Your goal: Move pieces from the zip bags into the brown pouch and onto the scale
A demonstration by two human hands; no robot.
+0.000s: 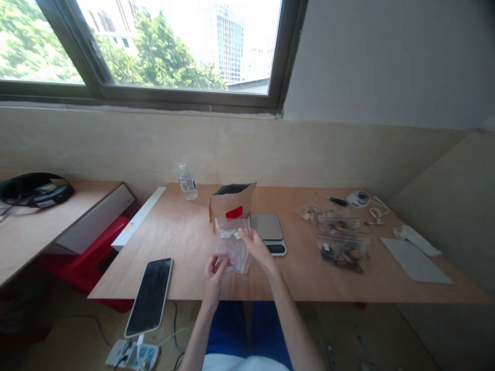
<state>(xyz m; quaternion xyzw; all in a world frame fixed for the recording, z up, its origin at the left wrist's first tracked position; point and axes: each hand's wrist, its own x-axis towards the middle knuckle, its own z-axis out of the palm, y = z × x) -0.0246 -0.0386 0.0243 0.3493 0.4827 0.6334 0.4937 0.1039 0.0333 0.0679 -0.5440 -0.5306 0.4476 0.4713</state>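
under a big window, we are sitting at a wooden table (185,242). we are holding a clear zip bag (232,247) upright at the near edge: the left hand (215,268) is pinching its lower corner, and the right hand (257,247) is gripping its top at 2 o'clock, probably to keep it open. a scale (267,228) and a brown paper pouch (232,203) are standing just behind, at 12 o'clock.

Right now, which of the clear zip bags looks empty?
The clear plastic zip bag held in both hands; the filled bags lie at the table's right.
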